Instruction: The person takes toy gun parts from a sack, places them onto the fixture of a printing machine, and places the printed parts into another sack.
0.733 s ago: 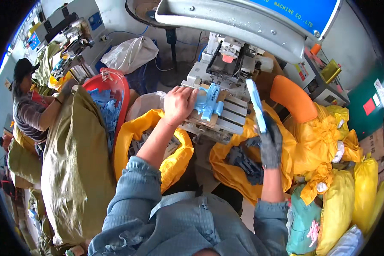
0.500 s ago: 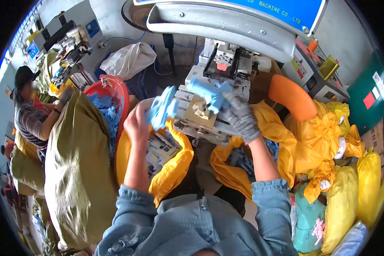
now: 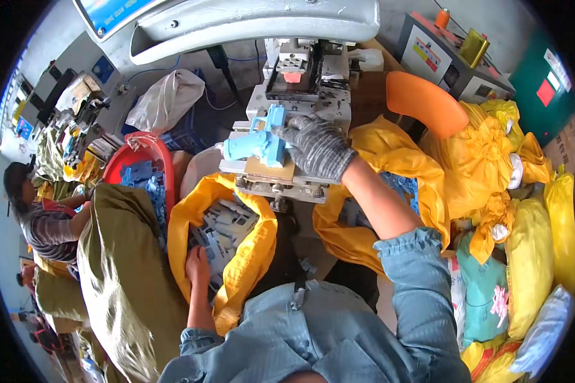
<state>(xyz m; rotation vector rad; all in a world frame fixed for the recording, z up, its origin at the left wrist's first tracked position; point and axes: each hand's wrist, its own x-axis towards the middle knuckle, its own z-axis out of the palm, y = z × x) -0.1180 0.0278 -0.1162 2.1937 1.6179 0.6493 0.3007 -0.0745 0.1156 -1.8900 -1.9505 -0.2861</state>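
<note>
A light blue toy gun [image 3: 257, 145] is at the fingers of my right hand [image 3: 319, 147], which wears a grey knit glove. The gun is over the tan plate [image 3: 268, 171] at the front of the printing machine [image 3: 300, 102]. The machine's small red pad [image 3: 292, 77] hangs behind it. My bare left hand [image 3: 199, 265] reaches into the left yellow sack [image 3: 262, 255], which has grey and pale blue toy gun pieces [image 3: 233, 226] in it. Its fingertips are hard to make out among them.
A second yellow sack [image 3: 345, 246] with blue pieces stands on the right, before an orange chair back [image 3: 425, 102]. At left are a red tub [image 3: 112, 169] of blue pieces and a big olive sack [image 3: 124, 281]. Beyond it a co-worker [image 3: 51, 217] sits. Filled yellow bags [image 3: 530, 268] line the right.
My left hand has gone down from beside the machine into the left sack, and the toy gun it held no longer shows there. My right hand has moved slightly left with its gun. The view has turned.
</note>
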